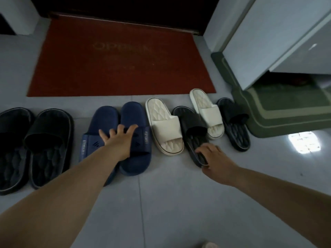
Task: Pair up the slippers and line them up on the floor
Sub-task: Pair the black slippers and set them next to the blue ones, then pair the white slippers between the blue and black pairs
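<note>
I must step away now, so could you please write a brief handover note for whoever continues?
Left hand: open, fingers spread on the straps of the navy pair.
Right hand: grips the near end of the middle black slipper.
Done: large black pair and navy pair stand side by side.
Left: first white slipper, middle black slipper, second white slipper and end black slipper alternate; pair them by colour.

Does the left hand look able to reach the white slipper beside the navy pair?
Probably yes: the left hand rests on the navy pair, and the white slipper lies right beside it, uncovered.
</note>
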